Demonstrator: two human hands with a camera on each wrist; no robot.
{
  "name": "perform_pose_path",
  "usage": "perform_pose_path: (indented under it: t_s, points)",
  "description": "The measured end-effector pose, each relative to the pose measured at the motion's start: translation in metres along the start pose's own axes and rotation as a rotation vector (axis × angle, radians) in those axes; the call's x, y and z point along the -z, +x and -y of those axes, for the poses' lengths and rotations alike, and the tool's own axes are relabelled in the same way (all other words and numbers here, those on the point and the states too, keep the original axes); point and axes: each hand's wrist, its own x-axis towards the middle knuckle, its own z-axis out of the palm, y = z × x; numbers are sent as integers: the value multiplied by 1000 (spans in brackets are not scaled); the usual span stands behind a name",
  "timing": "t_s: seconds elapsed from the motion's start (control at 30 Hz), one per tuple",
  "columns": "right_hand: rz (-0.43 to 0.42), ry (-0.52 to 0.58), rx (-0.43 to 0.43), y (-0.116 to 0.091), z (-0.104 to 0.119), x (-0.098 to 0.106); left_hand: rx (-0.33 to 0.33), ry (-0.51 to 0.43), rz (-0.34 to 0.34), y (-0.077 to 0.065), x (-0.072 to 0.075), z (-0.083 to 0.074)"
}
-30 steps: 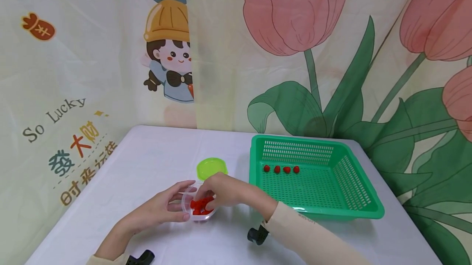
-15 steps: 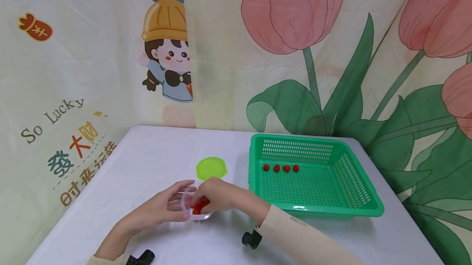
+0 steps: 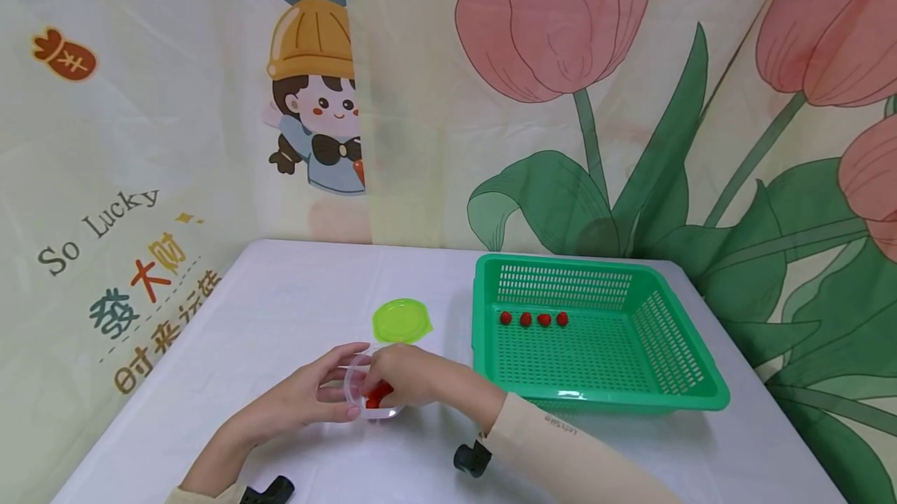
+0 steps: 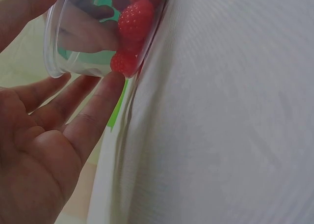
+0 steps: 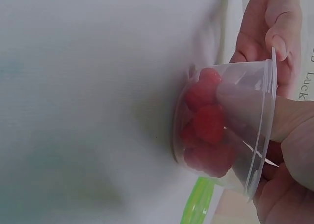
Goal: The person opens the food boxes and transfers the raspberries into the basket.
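A clear plastic tub (image 5: pixel 245 76) stands on the table and holds several small red strawberries (image 4: pixel 136 21). My left hand (image 3: pixel 308 391) holds the tub from its left side, thumb toward the front and fingers behind. From the right, my right hand (image 3: pixel 405 374) reaches over the rim, its fingers and thumb down inside among the strawberries. Whether it pinches one I cannot tell. Behind the tub lies a bright green lid (image 3: pixel 401 320). Several more strawberries (image 3: pixel 525 319) sit in a row in the green basket (image 3: pixel 592 395).
The basket takes up the right part of the white-covered table (image 3: pixel 308 286), close beside my right forearm. A printed cloth (image 3: pixel 413 99) with tulips and a cartoon figure hangs behind the table. Black wrist cameras (image 3: pixel 473 458) sit at both sleeves.
My right hand has moved slightly left and lower into the tub, its forearm shifting left with it. The left hand and tub stay in place. The row in the basket is unchanged.
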Motion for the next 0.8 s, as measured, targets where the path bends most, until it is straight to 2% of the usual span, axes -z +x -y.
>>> perform_pose_path:
  t_s: [0.17,0.37,0.67,0.8]
  points:
    - [29,-44,17,1,1,0,4,3,0,0,-1,1]
    - [25,-37,29,0,-2,-1,0,-3,5,1,-1,0]
    - [-11,96,18,-1,-5,-2,-7,9,10,1,0,-1]
    - [-27,99,14,0,-6,-5,-12,12,11,0,0,-1]
